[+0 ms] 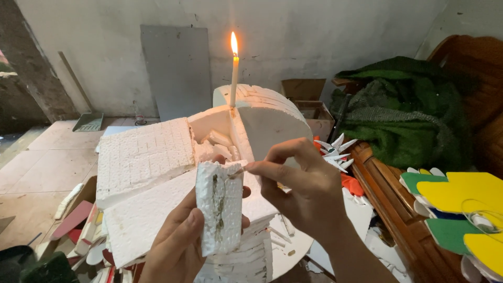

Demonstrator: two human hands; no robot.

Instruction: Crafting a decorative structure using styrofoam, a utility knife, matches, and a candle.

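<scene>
My left hand (178,243) holds up a small white foam block (219,207) with a dark scorched groove running down its face. My right hand (306,186) pinches a thin stick (237,171) whose tip touches the block's top edge. Behind them lies a pile of white foam slabs (144,154), one scored into a grid. A lit white candle (234,73) stands upright in the foam at the back of the pile, beside a curved foam piece (272,120).
Green netting (403,112) lies heaped on wooden furniture (395,209) at the right. Yellow and green foam cut-outs (461,202) sit at the right edge. Cardboard boxes (312,102) and a grey board (178,73) stand by the wall. Scraps litter the floor at the lower left.
</scene>
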